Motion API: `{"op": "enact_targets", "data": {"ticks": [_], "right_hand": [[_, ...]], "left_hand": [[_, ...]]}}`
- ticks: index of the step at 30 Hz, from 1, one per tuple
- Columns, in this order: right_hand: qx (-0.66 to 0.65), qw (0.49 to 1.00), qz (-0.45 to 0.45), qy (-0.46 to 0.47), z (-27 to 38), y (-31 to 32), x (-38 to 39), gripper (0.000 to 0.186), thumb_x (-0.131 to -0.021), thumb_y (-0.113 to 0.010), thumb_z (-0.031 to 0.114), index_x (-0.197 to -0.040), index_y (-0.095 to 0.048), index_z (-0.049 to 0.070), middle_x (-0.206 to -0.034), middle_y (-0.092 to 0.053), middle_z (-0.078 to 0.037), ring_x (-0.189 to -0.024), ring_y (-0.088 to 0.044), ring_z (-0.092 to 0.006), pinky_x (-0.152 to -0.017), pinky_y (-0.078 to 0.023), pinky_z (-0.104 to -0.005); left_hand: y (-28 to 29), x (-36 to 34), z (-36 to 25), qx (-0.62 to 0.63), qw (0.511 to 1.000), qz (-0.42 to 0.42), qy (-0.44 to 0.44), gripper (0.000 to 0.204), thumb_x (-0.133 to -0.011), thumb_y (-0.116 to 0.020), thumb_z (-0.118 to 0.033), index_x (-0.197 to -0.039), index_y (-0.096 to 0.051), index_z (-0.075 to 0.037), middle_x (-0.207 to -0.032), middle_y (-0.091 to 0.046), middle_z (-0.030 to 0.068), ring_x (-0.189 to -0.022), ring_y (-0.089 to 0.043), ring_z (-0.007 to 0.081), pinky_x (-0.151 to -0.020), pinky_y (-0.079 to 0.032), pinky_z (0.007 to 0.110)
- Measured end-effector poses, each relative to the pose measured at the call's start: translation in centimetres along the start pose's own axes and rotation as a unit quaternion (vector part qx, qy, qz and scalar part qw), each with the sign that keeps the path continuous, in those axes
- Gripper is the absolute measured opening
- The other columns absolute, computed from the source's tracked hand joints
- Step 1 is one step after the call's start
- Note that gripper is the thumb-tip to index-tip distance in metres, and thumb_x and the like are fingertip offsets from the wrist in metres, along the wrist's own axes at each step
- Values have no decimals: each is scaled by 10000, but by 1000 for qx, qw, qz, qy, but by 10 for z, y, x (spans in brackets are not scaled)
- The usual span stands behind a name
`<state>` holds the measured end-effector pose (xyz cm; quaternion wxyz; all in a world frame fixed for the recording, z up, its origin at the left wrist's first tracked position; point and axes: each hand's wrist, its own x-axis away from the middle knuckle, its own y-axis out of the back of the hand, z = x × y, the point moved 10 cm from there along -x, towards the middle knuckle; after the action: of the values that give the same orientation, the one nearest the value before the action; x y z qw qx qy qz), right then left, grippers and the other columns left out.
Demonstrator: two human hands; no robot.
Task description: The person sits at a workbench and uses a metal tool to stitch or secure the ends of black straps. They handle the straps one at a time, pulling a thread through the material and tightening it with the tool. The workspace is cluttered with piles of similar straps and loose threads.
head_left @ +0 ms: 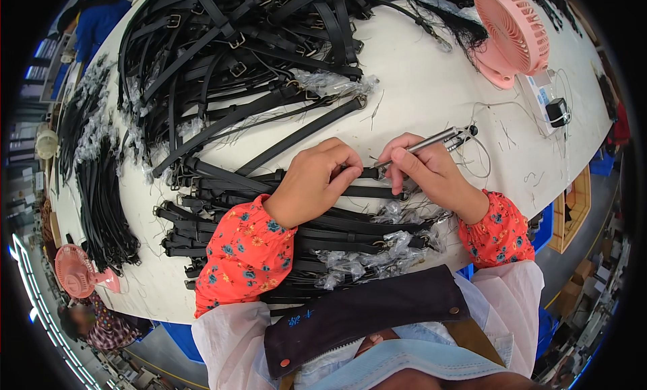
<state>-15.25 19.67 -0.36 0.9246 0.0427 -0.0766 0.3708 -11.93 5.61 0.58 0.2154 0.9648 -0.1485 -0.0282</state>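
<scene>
My left hand (pixel 311 182) is closed, with thumb and forefinger pinched on the end of a black strap (pixel 370 172). In my right hand (pixel 435 176) a silver pen-shaped tool (pixel 431 141) is gripped at a slant, its thin tip pointing toward the strap end between my hands. Right-hand fingertips are close to that end; whether they touch it I cannot tell. Below my hands, rows of black buckled straps (pixel 344 240) lie across the table, some with clear plastic wrap (pixel 397 252) on their ends.
A large heap of buckled straps (pixel 249 40) covers the far left of the white table (pixel 418 87). More straps (pixel 104 201) hang over its left side. A pink fan (pixel 509 33) stands far right beside a black plug (pixel 557 112) and thin cables. Another pink fan (pixel 75 272) is at left.
</scene>
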Motion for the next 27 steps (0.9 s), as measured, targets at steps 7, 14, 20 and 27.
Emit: {"op": "enact_targets", "data": {"ticks": [7, 14, 20, 27], "right_hand": [[11, 1000, 0, 12, 0, 0, -1, 489, -1080, -514, 280, -739, -675, -32, -955, -673, -74, -658, -634, -109, -639, -510, -262], [-24, 1000, 8, 9, 0, 0, 2, 340, -1093, -497, 278, -1013, -660, -9, -826, -660, -45, -690, -626, -101, -641, -498, -259], [-29, 998, -15, 62, 5, 4, 5, 277, -1106, -472, 258, -1179, -599, 23, -786, -643, -36, -702, -620, -97, -652, -494, -250], [-14, 999, 8, 42, 9, -2, 5, 278, -1109, -470, 250, -1246, -586, 38, -845, -648, -49, -752, -645, -115, -712, -524, -268]], "left_hand": [[-1, 0, 0, 7, 1000, 19, 12, 67, -932, -678, -50, -967, -663, 5, -873, -580, 45, -692, -517, 102, -611, -430, 265], [5, 3, -1, -29, 999, 6, -18, 99, -900, -695, -31, -996, -688, -10, -914, -637, 76, -699, -587, 161, -619, -460, 291], [-22, 14, -4, -34, 977, 207, -20, 133, -878, -756, -97, -1000, -765, -45, -792, -712, 61, -625, -640, 198, -614, -506, 316], [34, 2, -21, -164, 971, -116, -126, 247, -874, -723, -57, -1120, -700, -56, -1177, -663, 147, -1024, -641, 321, -908, -503, 376]]}}
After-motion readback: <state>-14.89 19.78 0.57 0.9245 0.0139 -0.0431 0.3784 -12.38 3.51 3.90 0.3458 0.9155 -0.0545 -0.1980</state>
